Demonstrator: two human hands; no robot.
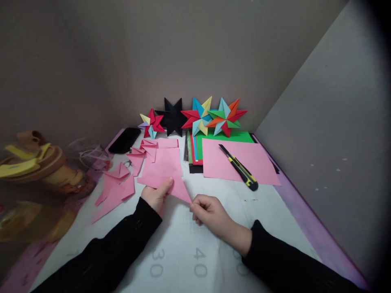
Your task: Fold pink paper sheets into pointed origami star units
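A pink sheet of paper (180,191) is held up between my two hands above the white table surface. My left hand (157,195) grips its lower left part, with the thumb on top and the fingers underneath. At the right, my right hand (212,213) pinches the pointed corner between thumb and fingers. Just behind lies another pink paper piece (161,160), partly covered by the held one. Several folded pink paper pieces (117,189) lie left of my left hand, some overlapping.
A yellow and black utility knife (241,169) rests on a large pink sheet (210,162) at the right. Coloured paper (229,140) is stacked behind it. Folded paper stars (226,118) stand along the wall. A black phone (124,140) lies back left, near a blurred brown container (61,175).
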